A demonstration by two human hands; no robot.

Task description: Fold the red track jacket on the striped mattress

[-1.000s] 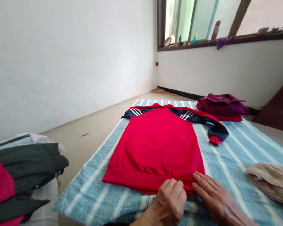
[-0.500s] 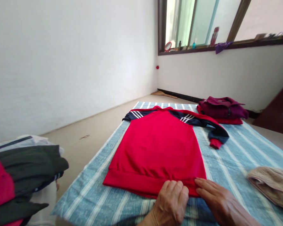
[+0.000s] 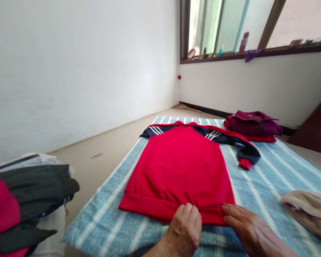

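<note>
A red jacket (image 3: 182, 167) with navy, white-striped shoulders lies spread on a blue striped sheet (image 3: 101, 221). Its collar is at the far end and its hem band faces me. My left hand (image 3: 186, 226) is closed on the lower edge of the hem, right of its middle, with the thumb hidden. Resting at the hem's right corner, my right hand (image 3: 244, 225) has its fingers stretched out over the fabric; its thumb does not show. The right sleeve (image 3: 247, 153) bends outward toward me, ending in a red cuff, while the left sleeve is mostly hidden.
Folded purple and red clothes (image 3: 254, 123) are stacked at the sheet's far right. A beige cloth item (image 3: 307, 212) lies at the right edge. At left sits a pile of dark, white and pink clothes (image 3: 40, 189). Beyond is a window sill (image 3: 219, 59) with small items.
My left hand has slid a little to the left along the hem. My right hand stays at the corner, and the jacket lies nearly the same.
</note>
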